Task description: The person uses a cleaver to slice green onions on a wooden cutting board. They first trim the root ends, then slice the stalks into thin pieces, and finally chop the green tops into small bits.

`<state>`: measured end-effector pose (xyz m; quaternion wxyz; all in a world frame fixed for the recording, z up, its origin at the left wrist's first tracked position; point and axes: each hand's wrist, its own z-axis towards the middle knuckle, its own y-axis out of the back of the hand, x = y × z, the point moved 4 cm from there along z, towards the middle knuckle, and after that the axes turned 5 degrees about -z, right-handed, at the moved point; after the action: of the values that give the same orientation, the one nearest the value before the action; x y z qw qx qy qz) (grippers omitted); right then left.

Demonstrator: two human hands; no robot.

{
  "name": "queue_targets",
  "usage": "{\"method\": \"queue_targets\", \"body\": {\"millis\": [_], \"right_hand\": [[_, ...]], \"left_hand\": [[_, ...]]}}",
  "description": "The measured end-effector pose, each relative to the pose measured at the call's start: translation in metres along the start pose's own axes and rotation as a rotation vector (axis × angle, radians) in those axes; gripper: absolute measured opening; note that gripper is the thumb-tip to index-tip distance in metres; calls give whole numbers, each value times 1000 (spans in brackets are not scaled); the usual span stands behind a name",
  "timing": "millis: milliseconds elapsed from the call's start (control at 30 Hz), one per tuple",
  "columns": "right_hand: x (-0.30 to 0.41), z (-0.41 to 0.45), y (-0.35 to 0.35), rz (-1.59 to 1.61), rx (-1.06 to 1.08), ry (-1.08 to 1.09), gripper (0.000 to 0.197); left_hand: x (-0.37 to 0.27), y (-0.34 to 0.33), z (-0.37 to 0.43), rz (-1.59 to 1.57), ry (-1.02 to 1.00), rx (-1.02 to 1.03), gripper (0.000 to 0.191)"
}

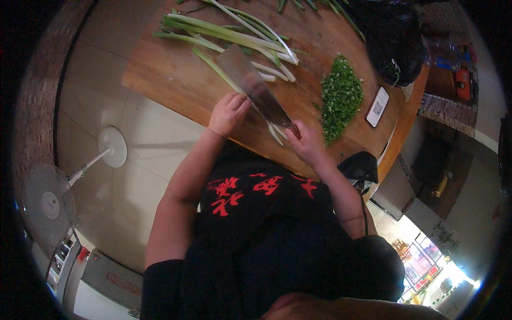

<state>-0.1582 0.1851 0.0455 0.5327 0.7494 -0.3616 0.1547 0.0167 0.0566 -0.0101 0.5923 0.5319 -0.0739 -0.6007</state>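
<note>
My right hand (pixel 307 144) grips the handle of a wide-bladed cleaver (pixel 256 86). Its blade slants up and left over the wooden tabletop (pixel 180 86). The curled fingers of my left hand (pixel 230 114) hold a scallion (pixel 218 71) close beside the blade. White stalk ends (pixel 275 134) poke out below the cleaver near my right hand; part of the stalk is hidden by blade and fingers. Beyond the blade lies a loose bunch of whole scallions (pixel 236 34), white ends to the right. To the right of my right hand is a heap of finely chopped scallion greens (pixel 342 96).
A phone (pixel 377 107) showing a printed-style code lies right of the heap. Behind it sits a black plastic bag (pixel 394 40). Some black object (pixel 360 166) rests at the near right table edge. On the floor at left stands a white pedestal fan (pixel 50 205).
</note>
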Motion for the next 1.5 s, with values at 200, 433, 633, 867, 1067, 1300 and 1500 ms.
{"method": "queue_targets", "body": {"millis": [200,433,633,867,1067,1300,1500], "right_hand": [[10,-1,1,21,8,-74,33],[44,42,-8,39,-73,28,33],[50,61,-10,109,-44,56,31],[43,66,-12,50,-66,114,29],[75,100,-13,28,-89,119,30],[90,119,-12,48,-81,144,29],[93,133,-20,-8,-5,101,35]], "left_hand": [[2,-2,0,-7,6,12,26],[2,2,0,-41,-20,24,27],[19,14,3,-52,145,-25,33],[41,30,12,22,101,4,24],[40,31,14,11,111,-1,23],[63,50,22,-14,173,-43,18],[71,48,17,-42,188,-13,20]]}}
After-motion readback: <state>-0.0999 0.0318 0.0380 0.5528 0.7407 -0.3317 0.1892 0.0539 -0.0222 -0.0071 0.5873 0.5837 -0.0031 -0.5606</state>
